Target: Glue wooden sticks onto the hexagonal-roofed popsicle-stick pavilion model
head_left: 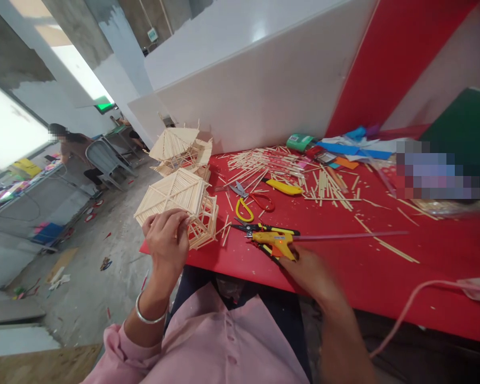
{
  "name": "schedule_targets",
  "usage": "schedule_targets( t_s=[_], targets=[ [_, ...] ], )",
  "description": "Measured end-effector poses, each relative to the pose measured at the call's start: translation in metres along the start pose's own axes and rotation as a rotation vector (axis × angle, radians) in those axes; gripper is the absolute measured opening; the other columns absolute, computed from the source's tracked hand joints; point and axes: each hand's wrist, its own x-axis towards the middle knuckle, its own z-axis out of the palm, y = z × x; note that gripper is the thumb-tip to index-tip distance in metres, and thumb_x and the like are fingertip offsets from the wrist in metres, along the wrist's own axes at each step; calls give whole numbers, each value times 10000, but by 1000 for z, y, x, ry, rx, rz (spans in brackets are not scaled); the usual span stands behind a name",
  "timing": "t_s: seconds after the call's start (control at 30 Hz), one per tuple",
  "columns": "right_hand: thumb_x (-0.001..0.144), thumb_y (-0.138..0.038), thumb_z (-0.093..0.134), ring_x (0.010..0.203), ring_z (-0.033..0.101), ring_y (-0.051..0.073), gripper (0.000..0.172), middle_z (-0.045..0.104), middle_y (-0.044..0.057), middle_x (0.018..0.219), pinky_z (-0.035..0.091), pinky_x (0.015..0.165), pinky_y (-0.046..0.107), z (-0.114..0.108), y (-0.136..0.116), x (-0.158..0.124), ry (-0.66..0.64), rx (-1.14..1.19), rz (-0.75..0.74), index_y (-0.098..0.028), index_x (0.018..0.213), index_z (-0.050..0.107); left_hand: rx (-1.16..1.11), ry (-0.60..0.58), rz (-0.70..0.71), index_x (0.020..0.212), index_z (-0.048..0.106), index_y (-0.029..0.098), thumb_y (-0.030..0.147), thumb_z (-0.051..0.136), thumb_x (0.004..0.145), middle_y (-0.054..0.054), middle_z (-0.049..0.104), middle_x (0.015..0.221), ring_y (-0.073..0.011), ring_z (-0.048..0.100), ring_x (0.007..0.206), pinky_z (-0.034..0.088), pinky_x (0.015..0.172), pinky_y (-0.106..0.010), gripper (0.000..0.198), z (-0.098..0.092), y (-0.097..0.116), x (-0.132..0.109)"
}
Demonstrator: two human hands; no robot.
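Observation:
My left hand (167, 234) rests its fingers on the roof edge of a small stick house (180, 205) at the near left corner of the red table (344, 261). My right hand (310, 269) grips a yellow glue gun (274, 242) lying low over the table, its long glue stick pointing right. A second stick house (182, 149) stands just behind the first.
Loose sticks (272, 165), yellow-handled scissors (244, 205), a yellow cutter (284, 186) and coloured paper (352, 146) litter the table. A white board stands behind. A pink cable (416, 296) runs at right. Another person sits far left beside a grey chair (104, 160).

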Motion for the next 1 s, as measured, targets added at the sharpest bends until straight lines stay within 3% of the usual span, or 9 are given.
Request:
schedule_targets(
  t_s=[0.07, 0.23, 0.33, 0.43, 0.6, 0.73, 1.0],
  targets=[
    [801, -437, 557, 808, 687, 248, 325, 735, 133, 949, 428, 614, 295, 3, 3, 2, 20, 86, -50, -179, 943, 695, -2, 0, -11, 854, 657, 235, 196, 600, 895, -12, 753, 931, -180, 686, 882, 389, 906, -378, 80, 0, 0, 0],
    [801, -358, 494, 568, 642, 189, 351, 701, 49, 777, 471, 533, 288, -1, -10, -10, 56, 526, 45, -179, 1100, 539, -2, 1, -6, 862, 661, 237, 189, 598, 893, -13, 753, 928, -182, 687, 883, 389, 909, -381, 85, 0, 0, -1],
    [821, -402, 488, 569, 627, 170, 281, 668, 8, 737, 466, 514, 263, -4, -36, -29, 67, 671, -164, -216, 1031, 499, 5, -1, -14, 868, 664, 242, 187, 596, 889, -13, 755, 933, -185, 684, 886, 388, 919, -384, 91, 0, 0, -1],
    [846, -390, 457, 535, 578, 166, 215, 610, -10, 647, 394, 484, 256, -4, -67, -43, 171, 512, -363, -217, 963, 510, 4, -1, -21, 874, 666, 246, 180, 592, 885, -14, 756, 939, -186, 683, 887, 390, 920, -382, 100, 0, 0, -1],
    [887, -303, 387, 553, 589, 205, 271, 647, 41, 663, 338, 499, 295, 2, -101, -47, 426, 189, -565, -159, 1054, 545, -1, 12, -8, 865, 667, 243, 180, 596, 885, -15, 756, 921, -182, 684, 875, 401, 903, -371, 97, 0, 1, 0],
    [908, -254, 371, 631, 628, 213, 287, 688, 82, 760, 386, 541, 295, 8, -108, -43, 575, 54, -657, -139, 1105, 545, -5, 22, 6, 863, 669, 237, 161, 600, 876, -13, 757, 906, -182, 688, 862, 403, 887, -370, 104, -1, 2, 1],
    [917, -217, 392, 695, 658, 213, 251, 706, 109, 827, 441, 575, 288, 12, -111, -44, 755, -60, -696, -138, 1106, 537, -20, 2, -7, 881, 678, 240, 136, 595, 862, -11, 760, 951, -181, 691, 897, 398, 907, -378, 134, 0, -1, -1]
  ],
)
